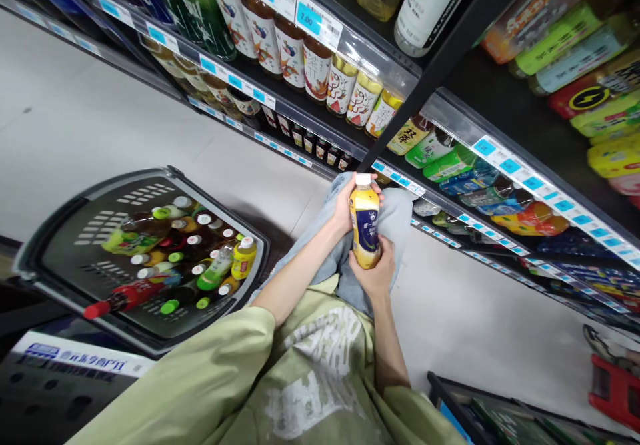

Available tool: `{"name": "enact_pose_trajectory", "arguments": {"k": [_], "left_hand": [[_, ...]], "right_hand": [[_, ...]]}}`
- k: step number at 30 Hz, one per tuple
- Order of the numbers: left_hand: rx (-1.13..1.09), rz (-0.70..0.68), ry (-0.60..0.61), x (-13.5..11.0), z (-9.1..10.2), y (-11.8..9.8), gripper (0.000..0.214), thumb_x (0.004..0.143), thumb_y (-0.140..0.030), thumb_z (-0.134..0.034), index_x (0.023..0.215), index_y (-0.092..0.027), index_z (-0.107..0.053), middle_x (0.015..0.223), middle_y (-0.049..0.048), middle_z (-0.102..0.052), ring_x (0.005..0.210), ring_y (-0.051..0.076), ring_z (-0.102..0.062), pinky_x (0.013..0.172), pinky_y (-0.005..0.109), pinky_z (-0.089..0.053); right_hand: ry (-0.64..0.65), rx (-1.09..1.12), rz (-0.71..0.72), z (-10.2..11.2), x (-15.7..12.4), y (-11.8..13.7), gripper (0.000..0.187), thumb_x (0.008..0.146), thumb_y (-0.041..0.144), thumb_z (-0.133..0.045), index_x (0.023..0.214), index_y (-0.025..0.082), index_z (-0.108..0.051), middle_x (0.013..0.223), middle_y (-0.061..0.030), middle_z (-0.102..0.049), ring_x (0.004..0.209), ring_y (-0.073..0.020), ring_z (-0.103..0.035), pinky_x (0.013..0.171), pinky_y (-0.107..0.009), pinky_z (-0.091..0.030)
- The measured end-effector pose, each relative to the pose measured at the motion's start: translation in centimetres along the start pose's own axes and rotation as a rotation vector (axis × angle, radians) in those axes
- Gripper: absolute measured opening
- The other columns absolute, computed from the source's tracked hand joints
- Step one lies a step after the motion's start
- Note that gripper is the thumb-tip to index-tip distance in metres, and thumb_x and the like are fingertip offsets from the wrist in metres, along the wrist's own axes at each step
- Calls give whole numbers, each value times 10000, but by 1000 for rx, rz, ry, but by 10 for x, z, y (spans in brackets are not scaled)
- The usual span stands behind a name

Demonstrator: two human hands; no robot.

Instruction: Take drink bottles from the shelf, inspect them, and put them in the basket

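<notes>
In the head view a yellow drink bottle (367,222) with a white cap and a dark blue label stands upright above my lap, its label towards me. My left hand (344,206) is wrapped around its upper part from behind, with fingertips showing at the far side. Lower down, my right hand (376,268) grips the bottle near its base, thumb on the label. Both hands are closed on this one bottle. Beyond it rises a shelf of bottled drinks, with tea bottles (316,68) in the row ahead.
To my left is a grey basket (95,232) with several drink bottles inside. Price-tagged shelf edges (540,188) run along the front and right. A dark-framed display (500,408) stands at lower right, near a red object (615,388) and a person's shoe (600,344).
</notes>
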State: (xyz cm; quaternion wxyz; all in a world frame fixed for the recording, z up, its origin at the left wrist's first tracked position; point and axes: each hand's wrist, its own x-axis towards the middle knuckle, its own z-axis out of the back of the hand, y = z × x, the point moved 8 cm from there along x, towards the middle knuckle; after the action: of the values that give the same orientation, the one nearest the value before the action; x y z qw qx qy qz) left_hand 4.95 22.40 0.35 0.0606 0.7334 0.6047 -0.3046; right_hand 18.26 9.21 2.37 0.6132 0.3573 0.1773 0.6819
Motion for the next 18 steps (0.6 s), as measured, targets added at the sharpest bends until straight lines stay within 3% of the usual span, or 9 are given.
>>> {"name": "enact_pose_trajectory", "arguments": {"k": [4, 9, 18], "left_hand": [[-1, -6, 18, 2, 0, 0, 382, 1046, -520, -664, 981, -162, -779, 715, 46, -726, 645, 203, -744, 600, 294, -641], [2, -10, 22, 2, -1, -1, 306, 1037, -432, -652, 954, -164, -774, 714, 46, -725, 748, 237, -793, 702, 324, -678], [2, -25, 29, 0, -2, -4, 359, 1041, -491, -673, 937, -162, -770, 710, 46, -719, 765, 237, -798, 713, 321, -678]], "right_hand": [[-5, -9, 11, 1, 0, 1, 696, 868, 513, -819, 1437, 235, -531, 1241, -118, -703, 1122, -293, -743, 921, -455, -665], [-6, 17, 24, 1, 1, 2, 685, 874, 504, -824, 1431, 233, -531, 1245, -114, -703, 1132, -291, -743, 935, -456, -666], [-14, 19, 47, 2, 2, 4, 673, 880, 495, -830, 1423, 223, -540, 1231, -116, -717, 1107, -282, -757, 914, -440, -674]]}}
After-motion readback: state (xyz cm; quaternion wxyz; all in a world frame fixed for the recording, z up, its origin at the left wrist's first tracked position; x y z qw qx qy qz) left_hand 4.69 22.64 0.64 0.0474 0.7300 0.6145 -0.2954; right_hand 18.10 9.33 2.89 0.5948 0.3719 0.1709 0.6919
